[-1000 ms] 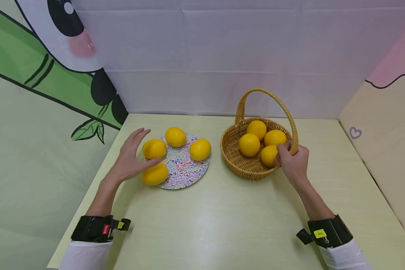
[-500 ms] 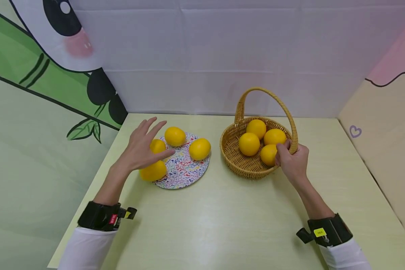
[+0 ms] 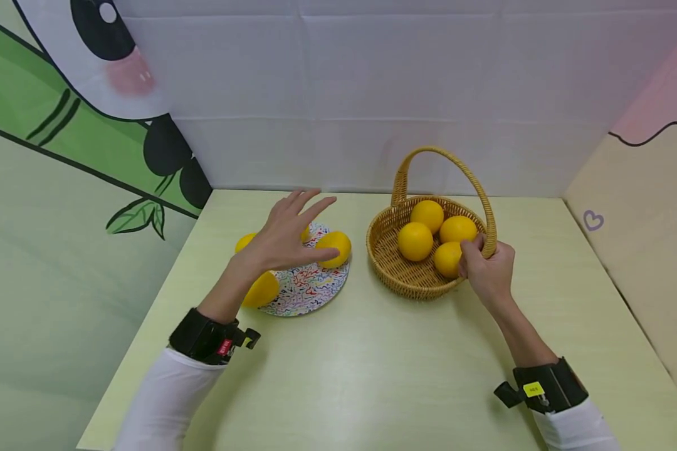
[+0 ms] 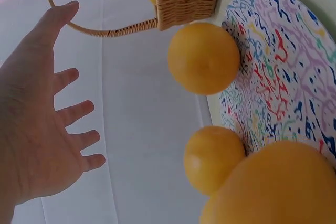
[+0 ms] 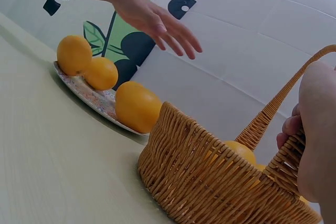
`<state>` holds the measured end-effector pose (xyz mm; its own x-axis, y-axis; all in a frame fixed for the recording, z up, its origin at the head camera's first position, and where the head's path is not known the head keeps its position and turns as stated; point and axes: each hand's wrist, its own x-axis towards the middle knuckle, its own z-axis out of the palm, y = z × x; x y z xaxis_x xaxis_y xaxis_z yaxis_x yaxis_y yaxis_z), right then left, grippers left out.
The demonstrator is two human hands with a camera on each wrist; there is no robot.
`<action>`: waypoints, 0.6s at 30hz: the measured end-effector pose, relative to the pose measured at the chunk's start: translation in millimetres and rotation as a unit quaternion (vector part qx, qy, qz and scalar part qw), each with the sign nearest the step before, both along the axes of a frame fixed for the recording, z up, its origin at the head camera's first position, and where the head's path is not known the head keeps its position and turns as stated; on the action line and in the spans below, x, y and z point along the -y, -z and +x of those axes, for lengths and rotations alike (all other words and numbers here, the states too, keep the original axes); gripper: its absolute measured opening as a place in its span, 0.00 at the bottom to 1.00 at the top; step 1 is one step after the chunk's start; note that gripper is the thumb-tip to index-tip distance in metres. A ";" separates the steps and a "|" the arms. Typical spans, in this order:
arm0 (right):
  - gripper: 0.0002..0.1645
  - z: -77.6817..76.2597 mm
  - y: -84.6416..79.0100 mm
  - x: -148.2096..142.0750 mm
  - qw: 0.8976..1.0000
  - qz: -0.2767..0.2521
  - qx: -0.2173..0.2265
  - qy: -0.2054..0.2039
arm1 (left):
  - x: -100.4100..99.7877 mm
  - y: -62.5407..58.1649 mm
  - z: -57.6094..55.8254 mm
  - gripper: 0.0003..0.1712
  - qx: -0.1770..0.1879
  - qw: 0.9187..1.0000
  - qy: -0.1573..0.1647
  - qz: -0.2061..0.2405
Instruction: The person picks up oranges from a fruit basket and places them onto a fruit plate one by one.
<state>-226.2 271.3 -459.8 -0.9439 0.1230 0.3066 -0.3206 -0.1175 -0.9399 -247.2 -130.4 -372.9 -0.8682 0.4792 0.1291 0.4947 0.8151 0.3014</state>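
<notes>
My left hand (image 3: pixel 284 241) hovers over the round plate (image 3: pixel 307 293), fingers spread and holding nothing. Several oranges lie on that plate, which has a multicoloured squiggle pattern; one orange (image 3: pixel 337 240) at its right side sits below my thumb, and another orange (image 3: pixel 262 290) is at the near left edge. From the head view, the hand partly covers the rest, while the left wrist view shows the palm apart from every fruit (image 4: pixel 203 59). My right hand (image 3: pixel 492 269) grips the handle (image 3: pixel 488 213) of a wicker basket (image 3: pixel 392 272) near its right base. Several oranges (image 3: pixel 415 242) are inside the basket.
Plate and basket stand side by side on a pale table (image 3: pixel 361 376), a narrow gap between them. Behind the table hangs a pale cloth backdrop (image 3: pixel 344 94) with cartoon prints at the left. Each wrist wears a black camera strap (image 3: pixel 203 338).
My left hand has moved right and slightly up, from the plate's left side to above it, fingers still spread. My right hand and the basket have stayed in place.
</notes>
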 end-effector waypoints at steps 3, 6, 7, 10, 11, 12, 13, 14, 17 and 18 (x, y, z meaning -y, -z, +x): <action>0.27 1.1 -0.8 0.6 1.000 -0.001 0.000 -0.001 | -18.3 -0.8 -4.5 0.59 0.006 1.000 0.024 0.003; 0.27 2.0 -1.4 1.1 1.000 0.002 0.003 0.001 | -37.7 -1.1 -8.2 0.59 0.018 0.999 0.045 0.004; 0.27 2.2 -1.5 1.2 1.000 0.004 0.005 0.003 | -44.3 -0.9 -9.5 0.59 0.023 0.998 0.052 0.002; 0.27 2.4 -2.1 1.4 1.000 0.013 0.007 0.007 | -63.0 -0.1 -13.3 0.58 0.031 0.997 0.071 -0.006; 0.27 2.4 -2.3 1.4 1.000 0.014 0.008 0.008 | -69.2 0.4 -14.9 0.58 0.032 0.996 0.078 -0.009; 0.26 2.4 -2.5 1.2 1.000 0.016 0.007 0.009 | -75.0 0.4 -16.1 0.58 0.035 0.996 0.083 -0.011; 0.26 2.3 -2.7 1.1 1.000 0.017 0.007 0.009 | -80.6 0.5 -17.6 0.58 0.037 0.995 0.088 -0.011; 0.26 2.3 -2.9 1.0 1.000 0.017 0.007 0.009 | -85.9 0.9 -19.0 0.58 0.039 0.995 0.092 -0.009; 0.27 2.7 -3.4 0.6 1.000 0.019 0.011 0.010 | -100.7 1.4 -24.2 0.57 0.040 0.994 0.104 -0.006; 0.27 2.9 -3.6 0.6 1.000 0.022 0.013 0.012 | -104.9 1.8 -25.9 0.57 0.041 0.993 0.107 -0.003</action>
<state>-223.3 270.7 -456.2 -0.9486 0.1324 0.2876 -0.2981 -0.0680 -0.9521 -273.2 -25.5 -374.7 -0.7533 0.6551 0.0586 0.6314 0.6954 0.3432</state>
